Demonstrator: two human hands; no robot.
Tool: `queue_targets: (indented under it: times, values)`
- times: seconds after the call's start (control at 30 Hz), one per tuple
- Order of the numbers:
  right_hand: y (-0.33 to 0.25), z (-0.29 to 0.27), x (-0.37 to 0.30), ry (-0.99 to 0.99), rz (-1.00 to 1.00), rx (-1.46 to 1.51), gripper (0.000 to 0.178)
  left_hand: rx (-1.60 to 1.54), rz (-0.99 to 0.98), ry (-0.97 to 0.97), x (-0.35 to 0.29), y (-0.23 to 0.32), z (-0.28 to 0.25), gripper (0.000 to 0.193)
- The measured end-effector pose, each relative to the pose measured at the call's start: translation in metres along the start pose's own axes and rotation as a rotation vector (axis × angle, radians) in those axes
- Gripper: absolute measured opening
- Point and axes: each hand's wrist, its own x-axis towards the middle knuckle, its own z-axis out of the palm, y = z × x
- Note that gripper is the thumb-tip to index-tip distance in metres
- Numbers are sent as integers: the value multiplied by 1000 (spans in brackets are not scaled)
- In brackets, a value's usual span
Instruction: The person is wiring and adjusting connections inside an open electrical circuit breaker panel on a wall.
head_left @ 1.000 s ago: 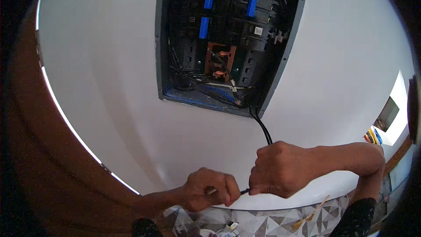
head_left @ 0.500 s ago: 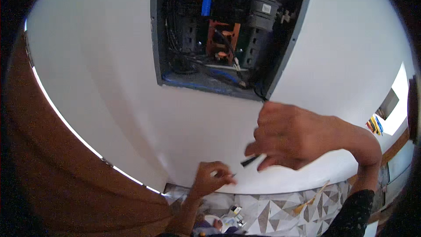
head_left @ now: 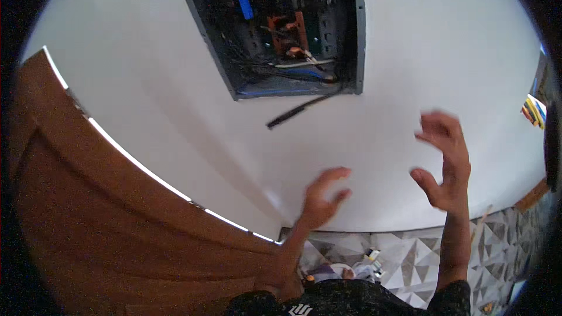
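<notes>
A grey metal electrical panel box is set in the white wall, full of dark breakers, wires and an orange-brown bracket. Out of its lower edge pokes a black cable, its thicker end slanting down to the left in front of the wall. Below and right of that end, my left hand is raised with thumb and fingers apart, holding nothing. My right hand, somewhat blurred, hovers farther right with fingers curved and thumb spread. Neither hand touches the cable or the box.
White wall surrounds the box. A brown wooden door spans the left side, with light along its edge. Below lies a floor of grey and white triangle-patterned tiles, with small items on it. Colourful strips show at the far right.
My right hand has let go of the black cable, opened and moved right. My left hand's pinch has opened. The view has shifted, and the cable now hangs free below the box.
</notes>
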Motion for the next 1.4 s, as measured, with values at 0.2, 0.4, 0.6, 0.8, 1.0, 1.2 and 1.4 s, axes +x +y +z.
queue_targets:
  times: [0.2, 0.4, 0.6, 0.8, 1.0, 1.2, 1.4]
  values:
    - [-4, 21, -58, 6, 226, 255, 23, -214, 334, 572, 76, 85, -79, 51]
    - [-20, 29, -15, 86, 43, 270, 22, -250, 409, 547, 100, 119, -79, 38]
    - [-24, 35, 37, 279, -96, 205, 28, -191, 523, 543, 104, 118, -63, 31]
    - [-5, 30, 127, 113, -358, 93, 24, -286, 366, 476, 140, 152, -69, 25]
    - [7, -1, 187, -156, -170, 349, 19, -87, 365, 317, 191, 146, -54, 29]
    - [14, -7, 194, -298, -1, 441, 19, -40, 295, 325, 193, 135, -50, 18]
    - [8, -7, 185, -294, -25, 398, 21, -266, 273, 254, 191, 116, -50, 25]
